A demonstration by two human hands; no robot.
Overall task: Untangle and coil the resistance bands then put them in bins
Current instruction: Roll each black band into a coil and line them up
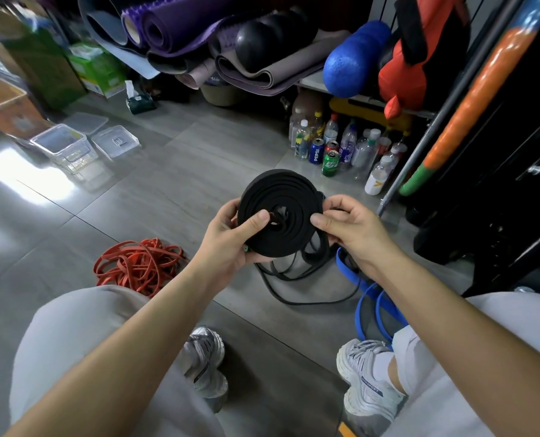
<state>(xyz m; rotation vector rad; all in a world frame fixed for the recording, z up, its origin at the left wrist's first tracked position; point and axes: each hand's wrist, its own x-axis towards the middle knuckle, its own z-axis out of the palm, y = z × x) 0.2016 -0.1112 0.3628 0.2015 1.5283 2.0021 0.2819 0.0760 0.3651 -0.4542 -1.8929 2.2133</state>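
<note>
A black resistance band is wound into a flat coil in front of me. My left hand grips the coil's left side, thumb pressed near its centre. My right hand pinches the coil's right edge. The band's loose tail trails from under the coil onto the floor. A tangled red band lies on the floor to the left. A blue band lies by my right foot. Clear plastic bins stand open at the far left.
Bin lids lie beside the bins. Bottles and cans crowd the floor under a shelf of rolled mats and a blue foam roller. A dark rack stands at right. My knees and shoes fill the foreground.
</note>
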